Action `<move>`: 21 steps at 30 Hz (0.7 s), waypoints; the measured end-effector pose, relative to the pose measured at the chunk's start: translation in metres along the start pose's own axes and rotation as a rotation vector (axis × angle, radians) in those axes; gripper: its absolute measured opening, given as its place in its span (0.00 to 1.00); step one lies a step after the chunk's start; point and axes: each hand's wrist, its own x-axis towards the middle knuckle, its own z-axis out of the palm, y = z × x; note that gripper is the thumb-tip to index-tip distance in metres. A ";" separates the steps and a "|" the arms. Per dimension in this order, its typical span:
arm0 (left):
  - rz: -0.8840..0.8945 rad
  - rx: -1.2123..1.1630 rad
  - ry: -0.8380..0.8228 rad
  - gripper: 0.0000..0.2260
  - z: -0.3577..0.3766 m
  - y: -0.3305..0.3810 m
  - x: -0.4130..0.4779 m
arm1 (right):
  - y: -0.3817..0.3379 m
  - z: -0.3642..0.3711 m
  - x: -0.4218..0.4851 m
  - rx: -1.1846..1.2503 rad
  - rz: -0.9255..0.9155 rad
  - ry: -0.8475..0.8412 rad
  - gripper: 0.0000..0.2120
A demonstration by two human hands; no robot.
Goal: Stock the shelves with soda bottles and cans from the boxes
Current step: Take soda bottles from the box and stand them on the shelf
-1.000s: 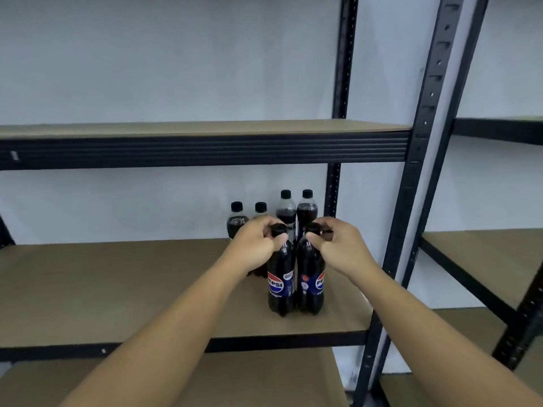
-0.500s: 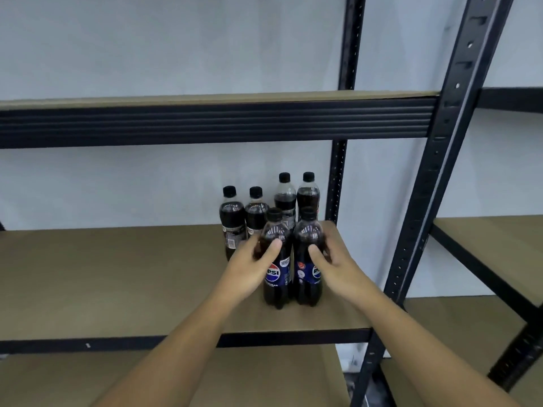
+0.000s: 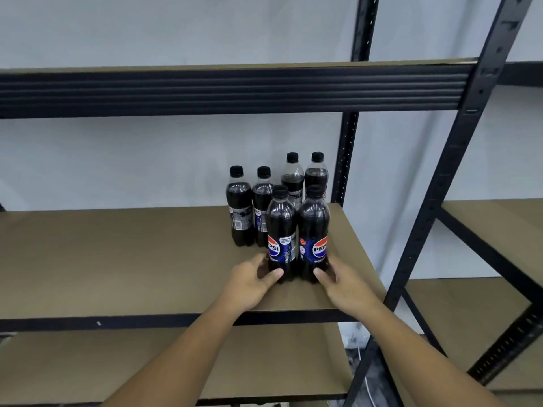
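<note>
- Head view: the left hand [image 3: 252, 279] cups the foot of the left front bottle [image 3: 280, 227], thumb laid across its front and fingers curled round its outer side.
- The right hand [image 3: 343, 282] mirrors this on the right front bottle [image 3: 313, 227], thumb on the base and fingers wrapped round the outer side.
- Both bottles stand upright on the middle shelf [image 3: 117, 259], touching each other, with their labels turned outward, probably so the brand faces the aisle.
- Holding them at the base, not the cap, seems meant for sliding and squaring them; a low push is less likely to tip a tall, narrow bottle.
- The rear bottles [image 3: 241, 207] stand in two pairs. The right pair is at the back by the rear post [image 3: 342, 171], and the left pair is a little forward.
- The front pair sits just ahead of the right rear pair, near the shelf's right end; filling outward from that corner keeps the rows straight.
- No boxes or cans are in view, and with six bottles placed, the stocking looks barely begun.
</note>
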 end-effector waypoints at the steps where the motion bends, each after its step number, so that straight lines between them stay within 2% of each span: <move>1: 0.004 0.048 -0.019 0.23 -0.003 -0.001 -0.002 | -0.002 0.002 -0.004 -0.051 -0.006 0.032 0.25; 4: 0.031 0.176 -0.080 0.28 -0.011 -0.009 -0.015 | -0.010 0.012 -0.023 -0.136 -0.013 0.118 0.28; 7: 0.098 0.246 -0.120 0.29 -0.024 -0.019 -0.038 | -0.015 0.026 -0.050 -0.179 -0.059 0.218 0.28; 9: 0.138 0.275 -0.137 0.29 -0.035 -0.025 -0.059 | -0.019 0.036 -0.070 -0.229 -0.070 0.222 0.27; 13: 0.218 0.353 -0.155 0.28 -0.056 -0.044 -0.111 | -0.046 0.068 -0.111 -0.351 -0.160 0.070 0.26; 17: 0.285 0.403 -0.161 0.28 -0.062 -0.084 -0.165 | -0.069 0.116 -0.146 -0.359 -0.162 -0.039 0.25; 21: 0.235 0.346 -0.226 0.27 -0.049 -0.141 -0.215 | -0.061 0.178 -0.175 -0.356 -0.130 -0.172 0.23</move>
